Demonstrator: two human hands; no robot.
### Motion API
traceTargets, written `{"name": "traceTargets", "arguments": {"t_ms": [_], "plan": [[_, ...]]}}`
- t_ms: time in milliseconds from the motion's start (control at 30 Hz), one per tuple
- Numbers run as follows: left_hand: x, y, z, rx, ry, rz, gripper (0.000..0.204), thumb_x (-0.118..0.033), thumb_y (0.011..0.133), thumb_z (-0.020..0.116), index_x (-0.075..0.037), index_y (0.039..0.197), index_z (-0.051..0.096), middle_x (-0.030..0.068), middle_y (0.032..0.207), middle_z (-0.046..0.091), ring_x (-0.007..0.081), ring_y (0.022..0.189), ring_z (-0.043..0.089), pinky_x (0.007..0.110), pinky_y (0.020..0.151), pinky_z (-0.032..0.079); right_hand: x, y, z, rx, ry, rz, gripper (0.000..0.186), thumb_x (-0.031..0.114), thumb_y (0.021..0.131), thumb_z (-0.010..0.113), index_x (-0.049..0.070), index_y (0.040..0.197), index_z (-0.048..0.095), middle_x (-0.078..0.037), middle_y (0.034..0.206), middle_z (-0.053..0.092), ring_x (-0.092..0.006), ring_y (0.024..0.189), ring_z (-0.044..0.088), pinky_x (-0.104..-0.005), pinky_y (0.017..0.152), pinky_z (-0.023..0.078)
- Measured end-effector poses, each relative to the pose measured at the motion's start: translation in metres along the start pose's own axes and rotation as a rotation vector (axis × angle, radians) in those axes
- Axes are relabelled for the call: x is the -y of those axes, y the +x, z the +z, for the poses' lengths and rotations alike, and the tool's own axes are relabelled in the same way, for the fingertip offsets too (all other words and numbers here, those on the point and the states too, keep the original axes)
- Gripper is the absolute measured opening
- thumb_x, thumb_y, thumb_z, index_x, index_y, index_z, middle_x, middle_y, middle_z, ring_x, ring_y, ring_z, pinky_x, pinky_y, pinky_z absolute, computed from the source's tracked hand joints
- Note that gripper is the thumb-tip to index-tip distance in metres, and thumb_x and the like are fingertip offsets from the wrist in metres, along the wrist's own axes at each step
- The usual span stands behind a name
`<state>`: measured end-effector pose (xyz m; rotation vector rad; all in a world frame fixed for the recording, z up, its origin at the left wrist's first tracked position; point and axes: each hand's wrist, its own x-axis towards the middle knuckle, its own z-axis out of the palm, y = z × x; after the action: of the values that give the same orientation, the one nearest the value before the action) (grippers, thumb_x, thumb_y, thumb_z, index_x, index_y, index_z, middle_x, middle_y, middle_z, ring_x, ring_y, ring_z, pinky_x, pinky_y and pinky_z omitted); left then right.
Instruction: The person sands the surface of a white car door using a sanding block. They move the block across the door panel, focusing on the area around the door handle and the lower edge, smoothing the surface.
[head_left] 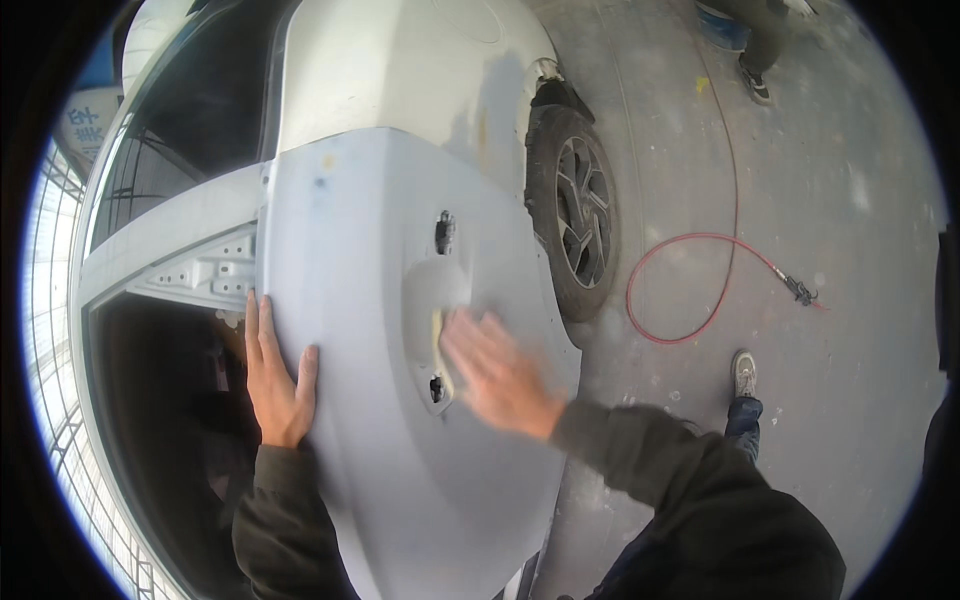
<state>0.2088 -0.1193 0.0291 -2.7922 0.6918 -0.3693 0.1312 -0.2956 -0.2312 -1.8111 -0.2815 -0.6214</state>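
Observation:
A grey-primed car door (350, 440) fills the middle of the view. It has a shallow handle recess (425, 290) with a ragged-edged hole (444, 232) above it and a smaller one (436, 388) below. My left hand (278, 385) lies along the door's window-side edge, fingers stretched and thumb apart, holding nothing. Smeared by motion, my right hand (500, 370) presses a thin, pale yellow sanding pad (440, 345) against the recess's right side. Most of the pad is hidden beneath the fingers.
Beyond the door are the car's cream rear body (400, 70) and a wheel (575, 210). The dark window opening (160, 400) lies left. On the grey floor, a red air hose (690, 237) loops and ends in a coupling (797, 290). Another person's shoe (755, 83) shows at upper right.

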Motion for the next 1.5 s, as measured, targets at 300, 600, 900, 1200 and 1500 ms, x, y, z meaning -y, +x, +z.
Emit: {"name": "traceTargets", "arguments": {"t_ms": [300, 600, 900, 1200, 1500], "plan": [[-0.003, 0.005, -0.002, -0.002, 0.021, 0.02, 0.075, -0.021, 0.101, 0.061, -0.002, 0.168, 0.033, 0.0251, 0.175, 0.029, 0.0444, 0.158, 0.036, 0.046, 0.127, 0.033, 0.018, 0.046, 0.023, -0.119, 0.252, 0.056, 0.069, 0.019, 0.104, 0.066, -0.005, 0.163, 0.038, -0.025, 0.171, 0.037, -0.0425, 0.161, 0.03, -0.058, 0.131, 0.026], [0.001, 0.004, 0.0, 0.008, 0.024, 0.021, 0.076, -0.027, 0.102, 0.06, -0.001, 0.168, 0.033, 0.0262, 0.174, 0.03, 0.0446, 0.158, 0.035, 0.047, 0.128, 0.031, 0.032, 0.053, 0.03, -0.144, 0.403, 0.113, 0.074, 0.026, 0.11, 0.058, -0.007, 0.167, 0.025, -0.027, 0.175, 0.026, -0.0426, 0.164, 0.023, -0.0578, 0.133, 0.019], [0.003, 0.003, 0.002, -0.003, 0.024, 0.041, 0.075, -0.03, 0.104, 0.059, 0.0, 0.167, 0.033, 0.027, 0.173, 0.032, 0.045, 0.157, 0.036, 0.048, 0.128, 0.03, 0.031, 0.026, 0.03, -0.036, 0.432, 0.057, 0.077, 0.022, 0.108, 0.061, -0.001, 0.17, 0.022, -0.022, 0.177, 0.024, -0.0368, 0.165, 0.022, -0.056, 0.134, 0.017], [0.008, 0.001, 0.0, 0.003, 0.052, 0.064, 0.073, -0.037, 0.108, 0.053, 0.001, 0.167, 0.033, 0.0267, 0.173, 0.032, 0.0445, 0.157, 0.037, 0.049, 0.128, 0.031, 0.025, 0.039, 0.03, -0.099, 0.423, 0.035, 0.076, 0.023, 0.106, 0.064, -0.004, 0.167, 0.028, -0.025, 0.173, 0.031, -0.0385, 0.163, 0.027, -0.0562, 0.134, 0.021], [0.011, 0.0, 0.002, 0.018, 0.051, 0.038, 0.074, -0.039, 0.108, 0.052, 0.001, 0.167, 0.033, 0.0269, 0.172, 0.033, 0.0445, 0.156, 0.038, 0.049, 0.127, 0.032, 0.019, -0.032, -0.008, 0.043, 0.54, 0.001, 0.063, 0.024, 0.103, 0.069, -0.001, 0.157, 0.048, -0.022, 0.161, 0.053, -0.0351, 0.154, 0.046, -0.0502, 0.128, 0.035]]}}
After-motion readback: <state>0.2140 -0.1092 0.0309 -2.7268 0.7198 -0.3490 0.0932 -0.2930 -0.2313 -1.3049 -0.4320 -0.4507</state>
